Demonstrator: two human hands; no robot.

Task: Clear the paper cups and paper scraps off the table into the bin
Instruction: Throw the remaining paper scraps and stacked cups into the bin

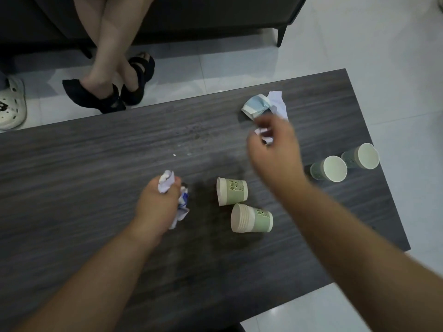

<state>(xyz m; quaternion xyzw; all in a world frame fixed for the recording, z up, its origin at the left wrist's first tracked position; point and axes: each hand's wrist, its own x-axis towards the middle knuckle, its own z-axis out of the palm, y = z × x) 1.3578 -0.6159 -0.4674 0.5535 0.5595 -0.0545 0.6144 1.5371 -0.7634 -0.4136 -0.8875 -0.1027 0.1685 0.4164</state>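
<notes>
Crumpled paper scraps [178,204] in both hands (four cups [232,191] loose)

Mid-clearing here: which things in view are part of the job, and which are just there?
Job:
- left hand gripping crumpled paper
- right hand pinching a paper scrap
- crushed blue cup with white paper
- four green cups, lying on their sides

Not the job:
- table
- sofa
- seated person's sandals
- white clog
</notes>
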